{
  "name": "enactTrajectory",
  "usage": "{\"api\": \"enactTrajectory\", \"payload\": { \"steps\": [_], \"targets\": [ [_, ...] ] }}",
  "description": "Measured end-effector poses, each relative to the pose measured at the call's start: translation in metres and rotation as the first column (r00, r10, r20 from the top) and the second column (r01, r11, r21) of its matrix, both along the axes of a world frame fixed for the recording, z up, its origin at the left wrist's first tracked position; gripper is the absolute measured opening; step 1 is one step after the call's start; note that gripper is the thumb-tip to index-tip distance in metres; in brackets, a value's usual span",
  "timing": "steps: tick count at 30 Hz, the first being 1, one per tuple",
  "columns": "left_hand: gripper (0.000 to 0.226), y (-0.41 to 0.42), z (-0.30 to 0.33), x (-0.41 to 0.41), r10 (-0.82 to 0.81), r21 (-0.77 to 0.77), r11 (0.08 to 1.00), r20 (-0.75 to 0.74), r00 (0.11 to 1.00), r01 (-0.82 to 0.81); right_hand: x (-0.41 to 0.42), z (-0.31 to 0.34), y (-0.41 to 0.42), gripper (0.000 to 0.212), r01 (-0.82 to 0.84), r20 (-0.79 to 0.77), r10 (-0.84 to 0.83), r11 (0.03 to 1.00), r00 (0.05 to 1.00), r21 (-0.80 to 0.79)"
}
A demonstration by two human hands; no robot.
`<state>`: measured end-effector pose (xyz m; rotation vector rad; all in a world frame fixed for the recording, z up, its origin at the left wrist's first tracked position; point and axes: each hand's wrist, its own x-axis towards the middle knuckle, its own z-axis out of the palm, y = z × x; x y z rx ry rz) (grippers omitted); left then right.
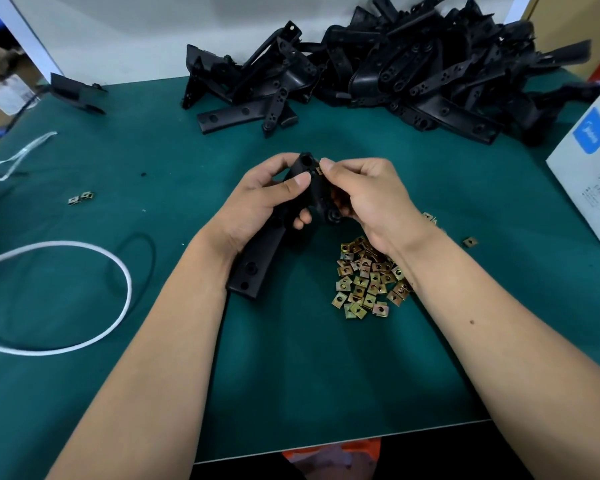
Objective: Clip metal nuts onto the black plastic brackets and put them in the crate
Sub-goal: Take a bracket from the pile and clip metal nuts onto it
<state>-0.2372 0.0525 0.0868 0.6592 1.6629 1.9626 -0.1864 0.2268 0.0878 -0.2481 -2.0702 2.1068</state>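
Mostly green-matted bench (pixel 291 358) against a white wall. White box (pixel 589 168) at right edge, blue label, print unreadable. Left hand (pixel 257 206) grip clenched on black bracket (pixel 257 261); right hand (pixel 368 199) pinches metal nut (pixel 319 171) at its top. Nut pile (pixel 371 278) below right wrist, bracket heap (pixel 395 71) behind.

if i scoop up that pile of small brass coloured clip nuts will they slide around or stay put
The pile of small brass-coloured metal clip nuts would probably scatter: the pieces lie loose and separate. Being flat and squarish, they should slide rather than roll. Strays on the green table mat suggest they escape easily.
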Motion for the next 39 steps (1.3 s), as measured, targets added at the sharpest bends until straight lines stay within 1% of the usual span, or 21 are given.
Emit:
{"api": "enactTrajectory", "payload": {
  "steps": [7, 12, 14, 18, 21, 23, 25, 26, 27, 28, 29, 30, 31, 32, 34, 37, 39],
  "targets": [
    [0.030, 0.000, 0.000, 0.000, -0.013, 0.001, 1.000, -0.008, 1.000, 0.013, 0.000, 0.001, 0.006, 0.032, -0.015, -0.061, 0.024, 0.990, 0.998, 0.137],
    [0.037, 0.003, -0.001, -0.001, 0.023, -0.015, 1.000, -0.038, 0.999, -0.023, 0.002, 0.002, 0.004, 0.035, -0.008, -0.073, 0.019, 0.988, 0.997, 0.155],
    [0.037, 0.006, -0.001, -0.001, 0.029, -0.024, 0.999, -0.051, 0.998, -0.031, 0.003, 0.004, 0.005, 0.038, -0.006, -0.110, 0.031, 0.974, 0.993, 0.228],
    [0.027, 0.009, -0.001, -0.001, 0.046, -0.042, 0.998, -0.097, 0.994, -0.051, 0.004, 0.010, 0.007, 0.053, 0.021, -0.167, 0.054, 0.910, 0.984, 0.414],
    [0.015, 0.008, -0.002, -0.001, 0.050, -0.058, 0.997, -0.100, 0.994, -0.056, 0.003, 0.012, 0.013, 0.064, -0.022, -0.129, 0.101, 0.861, 0.987, 0.508],
    [0.009, 0.010, -0.003, -0.001, 0.070, -0.051, 0.996, -0.057, 0.996, -0.073, 0.004, 0.015, 0.019, 0.061, -0.072, -0.068, 0.124, 0.856, 0.990, 0.511],
    [0.003, 0.010, -0.003, -0.001, 0.104, -0.001, 0.995, 0.042, 0.994, -0.104, 0.005, 0.020, 0.030, 0.048, -0.038, -0.040, 0.064, 0.887, 0.997, 0.459],
    [0.002, 0.010, -0.003, -0.003, 0.113, 0.034, 0.993, 0.100, 0.989, -0.117, 0.006, 0.022, 0.039, 0.044, 0.007, -0.027, 0.008, 0.869, 1.000, 0.495],
    [0.004, 0.008, -0.003, -0.004, 0.117, 0.065, 0.990, 0.149, 0.982, -0.128, 0.006, 0.023, 0.048, 0.043, 0.033, -0.001, -0.041, 0.796, 0.999, 0.604],
    [0.007, 0.006, -0.003, -0.005, 0.119, 0.090, 0.986, 0.188, 0.975, -0.138, 0.006, 0.022, 0.057, 0.042, 0.022, 0.034, -0.069, 0.678, 0.997, 0.734],
    [0.012, 0.004, -0.003, -0.006, 0.124, 0.106, 0.983, 0.217, 0.968, -0.149, 0.006, 0.022, 0.064, 0.040, -0.028, 0.082, -0.072, 0.561, 0.994, 0.827],
    [0.017, 0.003, -0.004, -0.006, 0.128, 0.113, 0.981, 0.235, 0.964, -0.158, 0.007, 0.021, 0.068, 0.036, -0.090, 0.134, -0.057, 0.483, 0.989, 0.871],
    [0.020, 0.003, -0.004, -0.006, 0.131, 0.108, 0.981, 0.236, 0.963, -0.160, 0.007, 0.021, 0.069, 0.032, -0.147, 0.182, -0.033, 0.457, 0.983, 0.877],
    [0.020, 0.003, -0.004, -0.006, 0.129, 0.097, 0.983, 0.225, 0.966, -0.154, 0.008, 0.022, 0.069, 0.028, -0.190, 0.218, -0.011, 0.451, 0.976, 0.872],
    [0.016, 0.004, -0.004, -0.005, 0.121, 0.079, 0.987, 0.202, 0.972, -0.139, 0.009, 0.024, 0.068, 0.023, -0.267, 0.284, 0.027, 0.436, 0.958, 0.859],
    [0.016, 0.004, -0.003, -0.005, 0.110, 0.084, 0.988, 0.204, 0.973, -0.129, 0.010, 0.026, 0.070, 0.016, -0.304, 0.303, 0.072, 0.435, 0.950, 0.848],
    [0.018, 0.003, -0.003, -0.004, 0.101, 0.067, 0.991, 0.170, 0.980, -0.114, 0.010, 0.025, 0.067, 0.015, -0.305, 0.291, 0.100, 0.438, 0.951, 0.845]
  ]
}}
